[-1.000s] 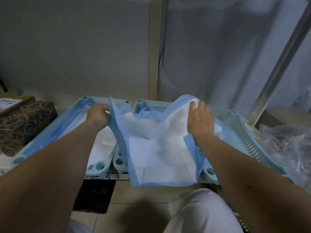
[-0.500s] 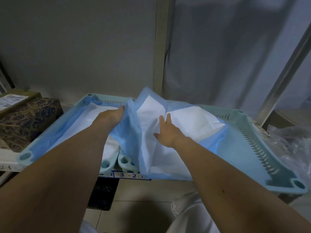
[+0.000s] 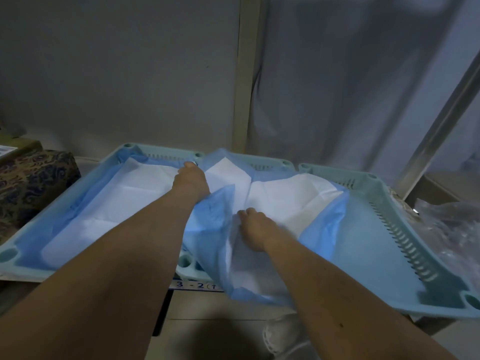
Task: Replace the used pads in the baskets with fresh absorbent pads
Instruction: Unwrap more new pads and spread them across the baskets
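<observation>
Two baskets sit side by side. Left hand (image 3: 191,181) grips the pad's (image 3: 283,198) far-left edge; right hand (image 3: 255,228) presses its middle into the right basket (image 3: 405,224). Best smoothed outward to the corners.

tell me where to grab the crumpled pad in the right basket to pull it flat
Grip the pad by its loose blue border hanging over the front rim of the right basket, coming from the front. That edge is free, thin and folded up, so it pinches easily; the white middle lies bunched under the right hand. The left hand is at its far left corner.
</observation>
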A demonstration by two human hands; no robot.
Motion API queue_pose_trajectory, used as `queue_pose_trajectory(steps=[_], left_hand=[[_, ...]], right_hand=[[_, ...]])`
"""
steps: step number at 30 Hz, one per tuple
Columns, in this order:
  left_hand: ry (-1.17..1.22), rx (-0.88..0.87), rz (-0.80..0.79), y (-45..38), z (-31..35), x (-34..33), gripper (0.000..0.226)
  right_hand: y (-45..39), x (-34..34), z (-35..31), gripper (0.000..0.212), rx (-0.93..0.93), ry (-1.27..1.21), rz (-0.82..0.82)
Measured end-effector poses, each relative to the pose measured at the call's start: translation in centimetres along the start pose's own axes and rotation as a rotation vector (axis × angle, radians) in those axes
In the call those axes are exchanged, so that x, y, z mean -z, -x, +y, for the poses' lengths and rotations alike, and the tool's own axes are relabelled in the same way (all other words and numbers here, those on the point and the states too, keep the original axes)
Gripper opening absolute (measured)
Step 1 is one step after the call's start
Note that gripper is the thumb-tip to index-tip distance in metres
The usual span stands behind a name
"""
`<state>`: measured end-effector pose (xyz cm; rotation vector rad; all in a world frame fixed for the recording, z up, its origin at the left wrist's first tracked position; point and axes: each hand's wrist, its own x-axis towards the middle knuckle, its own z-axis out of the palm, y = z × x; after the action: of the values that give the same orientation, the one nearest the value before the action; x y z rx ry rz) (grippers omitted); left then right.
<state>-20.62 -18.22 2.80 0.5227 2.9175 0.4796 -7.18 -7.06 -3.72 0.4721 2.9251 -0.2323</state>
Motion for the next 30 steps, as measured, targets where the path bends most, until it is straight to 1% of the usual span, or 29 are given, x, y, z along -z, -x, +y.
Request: queue_pose_trajectory(steps=[1, 3, 5, 7, 10, 12, 16, 19, 22, 25, 27, 28, 30], left_hand=[[0.058, 0.019, 0.006, -0.5, 0.1, -0.2, 0.095], [0.079, 0.023, 0.011, -2.0, 0.2, -0.7, 0.090], [0.046, 0.003, 0.012, -3.0, 0.5, -1.2, 0.084], [0.059, -0.003, 0.013, -4.4, 1.1, -1.8, 0.083], [0.106, -0.002, -0.054, -6.4, 1.9, -2.6, 0.081], [0.076, 0.002, -0.073, -7.0, 2.2, -3.0, 0.074], [-0.012, -0.015, -0.012, -7.2, 2.4, -4.0, 0.061], [-0.008, 0.047, 0.021, -6.8, 2.6, -4.4, 0.057], [0.010, 0.013, 0.099, -6.2, 2.8, -4.2, 0.043], [0.096, -0.026, 0.205, -5.1, 2.5, -2.7, 0.037], [0.139, 0.033, 0.318, -4.7, 1.2, -1.0, 0.036], [0.146, 0.086, 0.370, -4.7, 0.1, 0.1, 0.036], [0.151, 0.195, 0.440, -4.7, -2.4, 2.1, 0.031]], right_hand=[[-0.4, 0.2, 0.2, 0.035, -0.046, 0.004, 0.039], [-2.0, 0.5, 0.6, 0.038, -0.115, 0.020, 0.082], [-3.5, 0.6, 1.1, 0.041, -0.159, 0.033, 0.086], [-5.6, 0.3, 1.7, 0.044, -0.186, 0.018, 0.067], [-7.9, -0.7, 2.3, 0.046, -0.185, 0.011, 0.021], [-8.8, -1.7, 2.7, 0.047, -0.152, 0.049, 0.007], [-9.5, -3.3, 3.8, 0.055, -0.137, 0.030, 0.085], [-8.9, -3.4, 3.6, 0.066, -0.170, -0.031, 0.078], [-8.5, -3.3, 3.5, 0.063, -0.233, -0.115, 0.069], [-8.0, -2.9, 3.9, 0.054, -0.296, -0.176, 0.075], [-7.8, -3.4, 3.9, 0.045, -0.265, -0.205, 0.077], [-7.4, -3.5, 3.7, 0.045, -0.250, -0.212, 0.082], [-6.8, -3.6, 3.3, 0.049, -0.248, -0.108, 0.097]])
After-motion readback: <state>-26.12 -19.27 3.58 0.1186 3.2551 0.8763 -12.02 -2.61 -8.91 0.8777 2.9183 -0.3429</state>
